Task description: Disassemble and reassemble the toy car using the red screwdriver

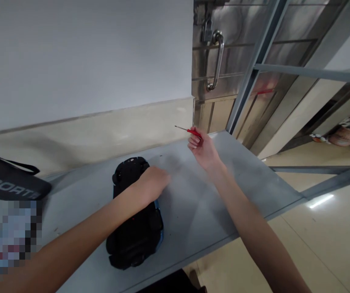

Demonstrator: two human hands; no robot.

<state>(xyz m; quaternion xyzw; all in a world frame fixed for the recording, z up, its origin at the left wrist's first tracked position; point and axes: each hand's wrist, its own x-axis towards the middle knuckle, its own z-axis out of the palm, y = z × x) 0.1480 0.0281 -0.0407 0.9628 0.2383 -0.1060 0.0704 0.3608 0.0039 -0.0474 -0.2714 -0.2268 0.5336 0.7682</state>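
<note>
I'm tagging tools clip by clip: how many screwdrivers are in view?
1: a red-handled screwdriver, held in the right hand, its shaft pointing left. Another could be hidden by the left hand, whose fingers cannot be seen clearly.

Apparent toy car (130, 240) on tabletop (190, 215)

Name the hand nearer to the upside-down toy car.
Left. The left hand partly covers the upside-down toy car in view, contact unclear; the right hand is off to the car's right, apart from it, holding a red-handled screwdriver.
</note>
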